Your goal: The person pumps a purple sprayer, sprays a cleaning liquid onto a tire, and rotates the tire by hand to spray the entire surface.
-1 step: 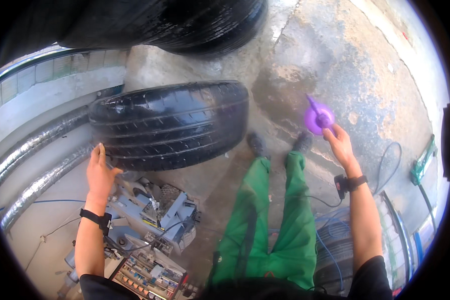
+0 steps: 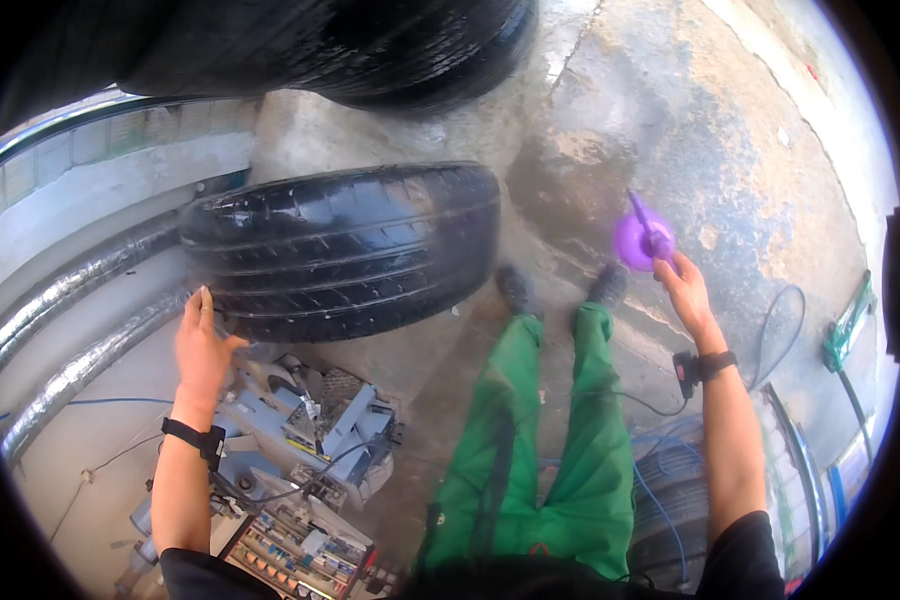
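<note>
Head view: hands (image 2: 201, 350) (image 2: 684, 290) spread wide, right gripping purple sprayer (image 2: 635, 240).

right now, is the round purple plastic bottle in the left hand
No, the right hand holds the round purple plastic bottle.

We record the left hand (image 2: 202, 352) with fingers (image 2: 206, 308) extended ahead of the palm and the thumb (image 2: 235, 342) standing off to its inner side. Behind this hand, the left wrist (image 2: 196, 404) runs nearly straight into the left forearm (image 2: 182, 490). We find the right hand (image 2: 688, 295) well apart from it, fingers bent in a curled grip. Behind that hand, the right wrist (image 2: 711, 342) and right forearm (image 2: 735, 440) slant outward. We note our legs (image 2: 505, 420) between the two hands, slightly parted.
</note>
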The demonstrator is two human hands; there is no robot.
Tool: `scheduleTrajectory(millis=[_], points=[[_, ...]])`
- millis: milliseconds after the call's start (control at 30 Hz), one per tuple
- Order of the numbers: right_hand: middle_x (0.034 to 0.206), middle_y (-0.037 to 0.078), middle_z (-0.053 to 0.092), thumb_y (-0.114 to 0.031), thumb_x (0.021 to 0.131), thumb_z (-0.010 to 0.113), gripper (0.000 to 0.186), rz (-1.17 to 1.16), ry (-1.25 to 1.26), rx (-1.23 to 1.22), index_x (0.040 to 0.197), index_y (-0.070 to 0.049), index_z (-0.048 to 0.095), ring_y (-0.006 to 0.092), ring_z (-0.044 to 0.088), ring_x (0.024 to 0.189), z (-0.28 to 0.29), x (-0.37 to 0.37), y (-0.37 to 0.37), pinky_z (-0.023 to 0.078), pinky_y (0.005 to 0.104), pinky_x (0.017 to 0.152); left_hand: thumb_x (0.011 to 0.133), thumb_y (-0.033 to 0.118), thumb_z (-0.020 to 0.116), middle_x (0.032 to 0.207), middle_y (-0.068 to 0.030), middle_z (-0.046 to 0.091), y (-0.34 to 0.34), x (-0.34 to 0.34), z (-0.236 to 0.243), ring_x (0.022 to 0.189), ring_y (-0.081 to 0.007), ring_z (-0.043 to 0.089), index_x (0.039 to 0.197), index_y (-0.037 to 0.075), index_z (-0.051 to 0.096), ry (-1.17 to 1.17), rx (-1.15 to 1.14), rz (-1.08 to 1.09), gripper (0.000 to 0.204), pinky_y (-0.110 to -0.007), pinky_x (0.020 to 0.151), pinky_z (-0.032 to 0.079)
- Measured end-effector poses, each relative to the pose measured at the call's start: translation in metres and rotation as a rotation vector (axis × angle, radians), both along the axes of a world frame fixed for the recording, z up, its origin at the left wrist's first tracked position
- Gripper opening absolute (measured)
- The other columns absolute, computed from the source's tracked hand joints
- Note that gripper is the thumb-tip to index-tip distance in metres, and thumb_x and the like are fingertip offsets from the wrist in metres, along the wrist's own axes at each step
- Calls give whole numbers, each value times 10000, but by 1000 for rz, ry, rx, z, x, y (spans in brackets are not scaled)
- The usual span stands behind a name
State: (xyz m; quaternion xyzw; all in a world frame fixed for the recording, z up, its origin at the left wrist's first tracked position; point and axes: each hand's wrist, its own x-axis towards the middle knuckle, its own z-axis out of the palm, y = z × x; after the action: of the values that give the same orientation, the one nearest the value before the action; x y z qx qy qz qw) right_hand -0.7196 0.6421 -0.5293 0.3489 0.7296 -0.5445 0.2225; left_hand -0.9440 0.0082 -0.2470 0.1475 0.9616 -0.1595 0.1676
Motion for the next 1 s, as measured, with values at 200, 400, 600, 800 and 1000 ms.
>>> scheduleTrajectory(millis=[200,400,600,800,1000], points=[[823,-7,648,-320,933,729,317,-213,-185,55,1076,-37,720,100,560,714,-56,59,50,451,294,661,539,144,963,1475,-264,544,14,3,2,1320,-403,571,1475,-76,487,10,-69,14,1073,-423,1091,501],[736,7,633,-322,898,737,315,-138,-309,250,976,-18,709,98,579,681,-52,94,56,451,293,613,506,247,973,1459,-224,583,11,20,4,1323,-372,581,1462,-41,523,30,-65,-44,1095,-412,1091,506],[745,8,625,-293,939,705,268,-289,-103,173,947,-26,691,101,566,677,-12,137,72,470,299,609,502,320,949,1410,-229,615,59,33,5,1252,-372,619,1425,-49,556,70,48,-165,1068,-420,1058,522],[770,-12,618,-231,987,692,203,-285,-15,157,1009,-29,691,85,552,678,42,128,41,458,276,609,606,455,852,1332,-271,631,121,50,-10,1147,-400,644,1398,-102,560,108,198,-411,1011,-442,975,553],[789,-13,616,-225,992,701,209,-376,66,147,1030,-21,679,83,550,693,96,123,11,469,274,635,659,497,817,1316,-280,632,232,98,-45,1183,-384,618,1379,-127,569,110,184,-483,984,-418,1027,529]])
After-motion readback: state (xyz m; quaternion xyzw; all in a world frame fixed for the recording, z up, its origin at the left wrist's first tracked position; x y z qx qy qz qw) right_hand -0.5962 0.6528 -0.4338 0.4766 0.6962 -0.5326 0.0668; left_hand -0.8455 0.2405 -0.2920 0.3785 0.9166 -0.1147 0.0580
